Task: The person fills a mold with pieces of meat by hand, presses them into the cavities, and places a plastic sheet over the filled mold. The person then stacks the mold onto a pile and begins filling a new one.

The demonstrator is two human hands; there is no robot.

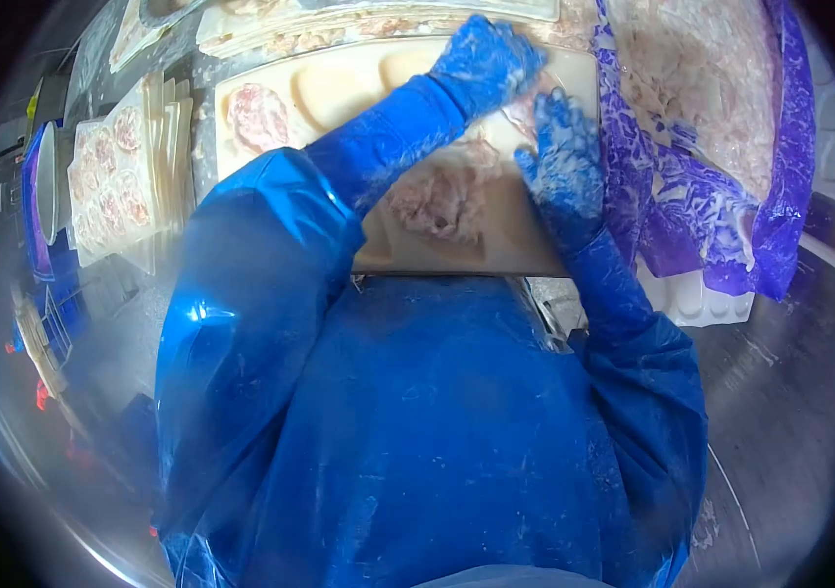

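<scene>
A cream tray (334,61) with rounded hollows lies in front of me. One raw meat portion (259,116) fills a hollow at its left, and a lumpy piece of raw meat (437,204) lies near the front middle. My left hand (489,65), in a smeared blue glove, reaches across the tray to its upper right with the fingers curled in. What they close on is hidden. My right hand (566,162), gloved too, rests at the tray's right side with fingers stretched and thumb apart. Pale pink meat (522,113) shows between the two hands.
On the right, a purple plastic bag (780,220) lies spread around a large mass of pale meat (697,88). Stacked filled trays (114,186) stand at the left, with more stacked trays (339,34) behind. A white moulded tray (702,302) pokes out below the bag.
</scene>
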